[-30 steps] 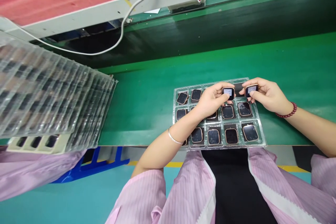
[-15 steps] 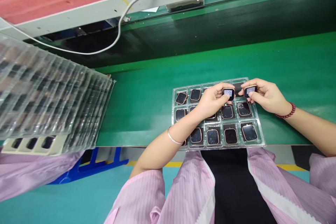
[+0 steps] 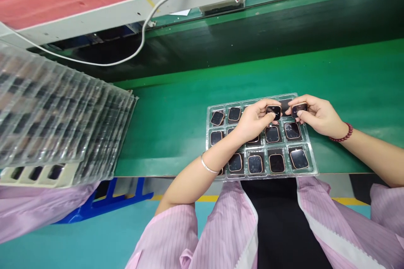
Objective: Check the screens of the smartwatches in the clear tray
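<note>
My left hand (image 3: 257, 118) grips a smartwatch body (image 3: 274, 111) without a strap, its thumb on the dark screen, which shows small faint marks. Another smartwatch body (image 3: 298, 108) is held in my right hand (image 3: 318, 114), the thumb lying across its screen. Both are over the far right part of a clear plastic tray (image 3: 313, 167). In the tray's pockets lie several more gold-rimmed watch bodies, such as the front right watch (image 3: 299, 158) and the back left watch (image 3: 217, 118), dark screens up. My left hand and forearm hide some of the pockets.
On the left stands a large stack of filled clear trays (image 3: 63, 113), with a cream tray (image 3: 44, 175) at its front. A white cable (image 3: 142, 38) hangs from the shelf (image 3: 94, 12) above the green bench (image 3: 170, 126). Pink cloth and a blue stool (image 3: 110, 201) are below left.
The white code patterns on both held watch screens have gone; the screens now look mostly dark with small marks. Both hands stay nearly in place.
</note>
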{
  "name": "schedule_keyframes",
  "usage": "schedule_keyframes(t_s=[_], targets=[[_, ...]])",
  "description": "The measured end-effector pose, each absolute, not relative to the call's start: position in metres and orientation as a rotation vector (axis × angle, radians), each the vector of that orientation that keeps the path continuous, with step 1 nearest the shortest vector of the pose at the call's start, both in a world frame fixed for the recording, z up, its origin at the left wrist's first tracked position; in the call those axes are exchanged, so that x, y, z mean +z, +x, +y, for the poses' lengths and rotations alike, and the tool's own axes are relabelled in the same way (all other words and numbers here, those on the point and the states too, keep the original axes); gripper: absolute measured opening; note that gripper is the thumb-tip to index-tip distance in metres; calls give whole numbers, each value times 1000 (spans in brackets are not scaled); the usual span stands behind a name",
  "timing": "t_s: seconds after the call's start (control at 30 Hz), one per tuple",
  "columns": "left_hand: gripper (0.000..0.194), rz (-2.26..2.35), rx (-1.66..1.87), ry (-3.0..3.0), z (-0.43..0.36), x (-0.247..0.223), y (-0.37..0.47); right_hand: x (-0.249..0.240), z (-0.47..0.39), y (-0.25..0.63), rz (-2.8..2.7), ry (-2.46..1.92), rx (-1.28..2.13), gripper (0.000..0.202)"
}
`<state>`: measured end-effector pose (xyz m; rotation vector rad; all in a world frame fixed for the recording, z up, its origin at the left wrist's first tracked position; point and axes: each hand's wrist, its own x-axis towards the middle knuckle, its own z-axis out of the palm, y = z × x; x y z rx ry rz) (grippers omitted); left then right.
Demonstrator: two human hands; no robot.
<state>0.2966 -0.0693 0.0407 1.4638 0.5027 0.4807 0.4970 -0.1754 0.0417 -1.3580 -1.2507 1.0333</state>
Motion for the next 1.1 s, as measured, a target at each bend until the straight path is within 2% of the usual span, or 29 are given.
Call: schedule_keyframes(t_s=[0.13,0.23,0.37,0.57,0.63,0.77,1.0,1.1], targets=[[28,524,473,1484,-68,37,295,38,-175,500,-1246,-1338,1027,28],[29,502,497,1472,-68,33,295,36,-175,500,-1274,-1336,983,25],[42,504,547,1467,-70,32,297,36,-175,499,-1331,-1300,959,46],[26,543,494,1491,-70,34,297,38,-176,500,-1280,-1345,1019,24],[31,547,474,1488,-69,33,297,38,-176,500,-1284,-1358,1002,21],[42,537,510,1486,-69,31,298,37,-177,499,-1353,-1306,964,30],[27,510,554,1492,-70,29,299,34,-175,500,-1411,-1246,952,34],[45,515,554,1505,-70,28,298,31,-175,501,-1432,-1230,937,46]])
